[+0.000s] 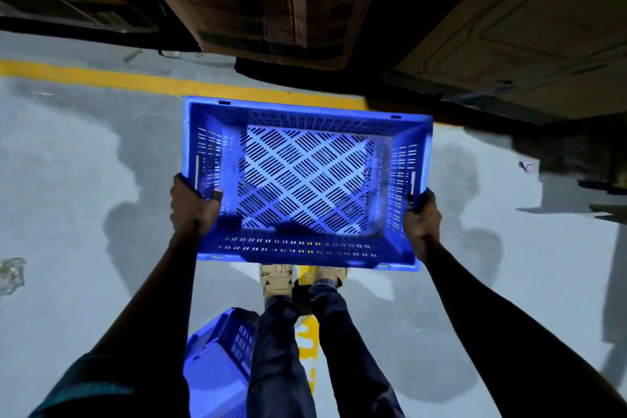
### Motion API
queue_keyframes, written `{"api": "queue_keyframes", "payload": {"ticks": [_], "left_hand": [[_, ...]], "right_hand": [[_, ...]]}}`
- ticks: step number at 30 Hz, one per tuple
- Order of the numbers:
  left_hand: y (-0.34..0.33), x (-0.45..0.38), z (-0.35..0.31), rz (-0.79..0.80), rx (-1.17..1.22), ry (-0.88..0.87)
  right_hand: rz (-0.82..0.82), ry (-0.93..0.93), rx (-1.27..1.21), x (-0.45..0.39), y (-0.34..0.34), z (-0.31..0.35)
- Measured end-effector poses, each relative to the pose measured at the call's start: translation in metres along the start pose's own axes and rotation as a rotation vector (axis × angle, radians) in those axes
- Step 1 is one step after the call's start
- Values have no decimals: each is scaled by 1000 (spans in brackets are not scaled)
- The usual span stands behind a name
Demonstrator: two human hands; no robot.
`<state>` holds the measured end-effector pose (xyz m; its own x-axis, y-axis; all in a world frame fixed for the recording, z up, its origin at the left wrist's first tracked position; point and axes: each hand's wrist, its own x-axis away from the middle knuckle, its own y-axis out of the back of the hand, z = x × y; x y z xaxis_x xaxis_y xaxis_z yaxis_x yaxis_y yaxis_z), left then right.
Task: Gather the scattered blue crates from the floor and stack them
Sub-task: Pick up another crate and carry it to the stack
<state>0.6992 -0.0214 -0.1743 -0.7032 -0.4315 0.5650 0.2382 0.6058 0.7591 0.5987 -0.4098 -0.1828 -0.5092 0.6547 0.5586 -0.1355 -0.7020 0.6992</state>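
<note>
Empty blue crate (307,180) held above the floor (68,180), left hand (194,207) and right hand (422,219) gripping its side rims, second blue crate (220,360) beside the legs

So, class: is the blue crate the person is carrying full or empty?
Empty: the carried crate shows its bare slotted bottom, and nothing lies inside it.

A slatted crate (307,187) is held above the floor (78,163), mouth up, the left hand (193,205) on its left wall and the right hand (422,217) on its right wall. Two feet (302,278) stand beneath its near edge. A second crate (220,360) sits near, left of the legs. Cardboard boxes (271,0) stand far, beyond a floor line (135,78).
</note>
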Motion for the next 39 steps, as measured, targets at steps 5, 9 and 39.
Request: {"api": "queue_keyframes", "payload": {"ticks": [5, 9, 39], "left_hand": [[-6, 28, 8, -69, -196, -148], [-6, 59, 15, -82, -187, -224], [247, 531, 72, -634, 794, -125]], "right_hand": [[-52, -18, -30, 32, -5, -1], [-186, 18, -47, 74, 0, 12], [816, 1098, 30, 412, 230, 193]]}}
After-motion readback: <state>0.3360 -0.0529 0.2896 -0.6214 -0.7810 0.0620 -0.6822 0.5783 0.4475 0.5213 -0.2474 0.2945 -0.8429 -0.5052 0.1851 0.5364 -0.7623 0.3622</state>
